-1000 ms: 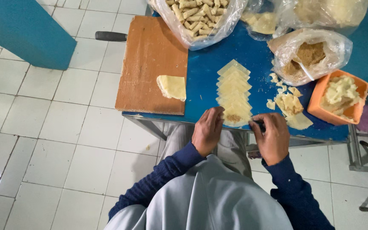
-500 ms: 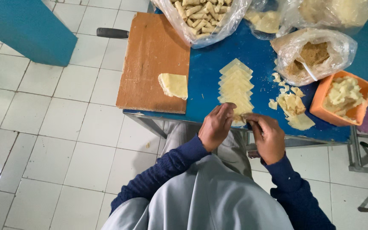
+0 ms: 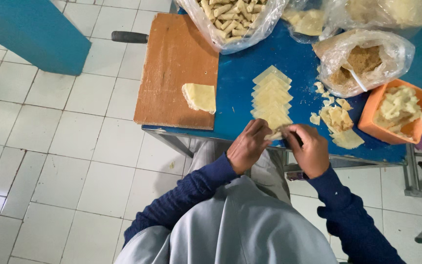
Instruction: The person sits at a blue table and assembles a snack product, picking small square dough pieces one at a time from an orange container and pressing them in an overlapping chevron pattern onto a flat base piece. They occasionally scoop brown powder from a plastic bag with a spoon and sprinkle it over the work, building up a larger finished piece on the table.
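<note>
My left hand [image 3: 249,146] and my right hand [image 3: 311,149] meet at the near edge of the blue table [image 3: 238,90], both pinching a small pale dough piece [image 3: 274,135] between their fingertips. Just beyond them lies an overlapping row of pale square dough sheets [image 3: 271,96]. A thicker stack of sheets [image 3: 200,97] rests on the brown wooden board [image 3: 177,73] to the left.
A clear bag of rolled pastries [image 3: 233,14] sits at the far edge. A bag of brown filling [image 3: 362,61] with a spoon and an orange tub [image 3: 396,111] of dough scraps stand at the right. Loose dough scraps [image 3: 338,122] lie nearby. White tiled floor [image 3: 50,146] spreads left.
My two hands have drawn closer together at the near end of the row, and the dough piece is now pinched between them. The camera has shifted slightly.
</note>
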Demonstrator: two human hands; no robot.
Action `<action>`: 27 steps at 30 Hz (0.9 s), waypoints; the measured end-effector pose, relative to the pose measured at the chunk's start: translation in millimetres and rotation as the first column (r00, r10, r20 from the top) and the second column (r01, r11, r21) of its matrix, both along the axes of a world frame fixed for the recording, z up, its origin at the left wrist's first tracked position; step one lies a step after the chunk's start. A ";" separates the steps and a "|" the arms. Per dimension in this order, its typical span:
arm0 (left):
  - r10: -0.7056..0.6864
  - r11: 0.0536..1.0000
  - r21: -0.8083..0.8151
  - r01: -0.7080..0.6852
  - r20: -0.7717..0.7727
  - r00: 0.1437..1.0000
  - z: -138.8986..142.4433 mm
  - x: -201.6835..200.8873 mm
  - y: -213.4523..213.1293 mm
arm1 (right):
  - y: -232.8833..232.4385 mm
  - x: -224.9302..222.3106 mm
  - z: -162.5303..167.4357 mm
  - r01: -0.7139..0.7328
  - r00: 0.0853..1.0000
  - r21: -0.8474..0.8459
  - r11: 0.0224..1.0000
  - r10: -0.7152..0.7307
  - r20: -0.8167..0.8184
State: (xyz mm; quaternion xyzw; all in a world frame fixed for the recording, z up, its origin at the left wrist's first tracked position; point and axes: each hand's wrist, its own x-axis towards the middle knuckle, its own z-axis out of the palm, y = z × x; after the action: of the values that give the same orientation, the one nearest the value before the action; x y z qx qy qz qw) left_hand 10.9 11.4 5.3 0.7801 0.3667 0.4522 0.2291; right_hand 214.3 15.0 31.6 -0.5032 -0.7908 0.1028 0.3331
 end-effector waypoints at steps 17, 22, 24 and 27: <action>0.065 0.997 0.041 -0.058 -0.205 0.977 7.7 2.6 17.2 | -3.7 -12.4 10.0 -0.164 0.980 0.211 0.964 0.134 0.146; -0.019 1.000 0.000 0.019 -0.134 0.991 7.7 -1.4 22.2 | 6.3 -9.7 15.0 -0.201 0.974 0.151 0.968 0.180 0.140; -0.040 0.999 -0.017 0.039 -0.076 0.996 6.5 -1.5 26.7 | 9.1 -8.7 15.8 -0.223 0.971 0.123 0.967 0.209 0.117; -0.047 0.999 0.005 0.047 -0.081 0.996 4.3 -2.3 32.7 | 13.8 -6.0 14.3 -0.260 0.963 0.101 0.960 0.250 0.105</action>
State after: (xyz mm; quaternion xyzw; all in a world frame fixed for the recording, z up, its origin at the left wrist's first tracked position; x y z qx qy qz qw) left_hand 8.6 44.1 9.6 0.8070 0.3556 0.4159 0.2219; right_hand 208.3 28.8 46.0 -0.3814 -0.8680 0.0765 0.3087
